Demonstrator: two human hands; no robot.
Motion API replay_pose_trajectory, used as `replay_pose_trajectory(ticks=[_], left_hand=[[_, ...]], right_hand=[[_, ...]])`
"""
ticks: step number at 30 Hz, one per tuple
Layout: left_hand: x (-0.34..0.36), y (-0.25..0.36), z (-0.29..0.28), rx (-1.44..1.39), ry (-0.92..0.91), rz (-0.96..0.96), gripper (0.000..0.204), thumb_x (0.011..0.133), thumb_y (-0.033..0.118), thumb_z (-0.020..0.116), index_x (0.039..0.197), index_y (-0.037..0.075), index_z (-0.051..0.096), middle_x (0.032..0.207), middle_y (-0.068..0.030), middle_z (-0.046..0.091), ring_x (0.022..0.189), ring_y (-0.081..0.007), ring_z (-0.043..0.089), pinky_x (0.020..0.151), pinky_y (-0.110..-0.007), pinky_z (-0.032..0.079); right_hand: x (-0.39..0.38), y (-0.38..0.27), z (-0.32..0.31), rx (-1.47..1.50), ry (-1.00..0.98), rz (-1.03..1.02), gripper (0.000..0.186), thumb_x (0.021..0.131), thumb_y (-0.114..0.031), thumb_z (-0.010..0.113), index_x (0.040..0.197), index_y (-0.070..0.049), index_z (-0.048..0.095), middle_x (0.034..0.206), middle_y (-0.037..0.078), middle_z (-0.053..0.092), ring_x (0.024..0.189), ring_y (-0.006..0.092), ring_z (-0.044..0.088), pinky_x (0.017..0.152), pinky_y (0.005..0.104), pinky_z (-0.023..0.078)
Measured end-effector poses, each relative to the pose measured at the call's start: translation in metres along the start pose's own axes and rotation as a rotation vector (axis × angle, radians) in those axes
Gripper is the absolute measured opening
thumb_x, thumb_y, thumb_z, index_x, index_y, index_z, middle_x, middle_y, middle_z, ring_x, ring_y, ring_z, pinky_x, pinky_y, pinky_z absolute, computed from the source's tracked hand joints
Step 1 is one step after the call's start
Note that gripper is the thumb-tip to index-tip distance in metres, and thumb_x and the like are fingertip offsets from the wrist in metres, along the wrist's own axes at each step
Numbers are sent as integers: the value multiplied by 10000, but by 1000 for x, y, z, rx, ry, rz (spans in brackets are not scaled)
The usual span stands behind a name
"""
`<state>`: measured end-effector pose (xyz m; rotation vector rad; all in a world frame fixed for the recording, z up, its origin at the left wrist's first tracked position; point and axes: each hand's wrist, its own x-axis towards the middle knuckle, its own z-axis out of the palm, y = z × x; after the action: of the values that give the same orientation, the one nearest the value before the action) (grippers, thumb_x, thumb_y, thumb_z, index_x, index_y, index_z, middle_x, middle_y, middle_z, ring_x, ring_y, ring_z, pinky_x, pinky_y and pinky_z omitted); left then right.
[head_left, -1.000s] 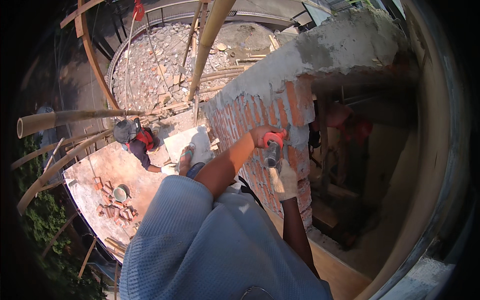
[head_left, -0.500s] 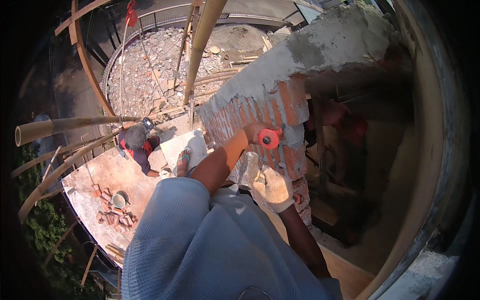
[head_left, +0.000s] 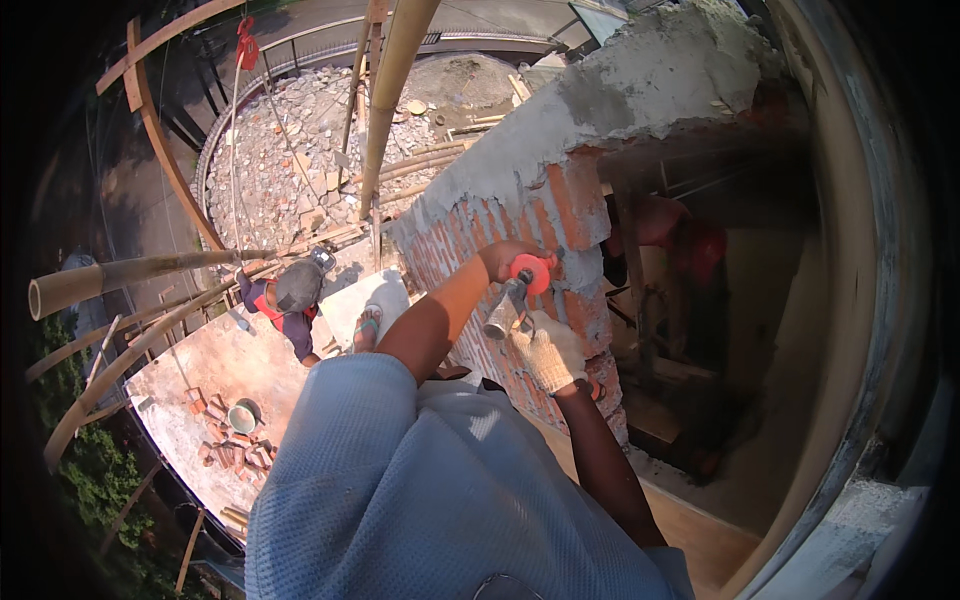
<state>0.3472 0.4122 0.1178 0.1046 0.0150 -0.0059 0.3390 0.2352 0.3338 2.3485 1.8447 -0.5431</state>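
Note:
My bare left hand (head_left: 505, 260) is closed around a chisel (head_left: 534, 272) with a round red hand guard. It holds the chisel against the broken brick wall (head_left: 478, 235); the tip is hidden behind the hand and guard. My right hand (head_left: 552, 355), in a cream knitted glove, grips the short handle of a club hammer. The grey hammer head (head_left: 504, 310) is right at the chisel's struck end; whether they touch I cannot tell. Grey mortar coats the top of the wall, and rows of red brick show below it.
Left of me a co-worker (head_left: 298, 287) in a cap stands by bamboo poles (head_left: 140, 252). A platform (head_left: 170, 385) holds brick pieces (head_left: 235, 445) and a bucket (head_left: 241, 418). Rubble (head_left: 290, 150) covers the ground below. In the dark opening at right, a red shape (head_left: 703, 250) shows.
The hammer has moved up and left to the chisel's end, along with my right hand. My left hand keeps its hold. The co-worker's arm now reaches toward the bamboo poles.

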Motion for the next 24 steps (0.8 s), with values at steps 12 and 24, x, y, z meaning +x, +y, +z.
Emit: replay_pose_trajectory(ticks=[12,24], left_hand=[[-8,8,8,182,178,82,283,988,143,538,1161,-77,583,1062,-109,658,859,-150,671,740,-318,599],[-4,15,-4,395,147,104,275,977,144,533,1162,-56,570,1008,-97,655,895,-169,665,761,-295,576]], right_hand=[[8,-5,-8,-70,-79,98,299,849,-326,682,923,-56,579,736,137,656,713,338,676,639,447,528],[17,-5,-15,-223,-115,-3,224,848,-324,664,857,-108,607,748,133,659,708,324,674,596,430,518]])
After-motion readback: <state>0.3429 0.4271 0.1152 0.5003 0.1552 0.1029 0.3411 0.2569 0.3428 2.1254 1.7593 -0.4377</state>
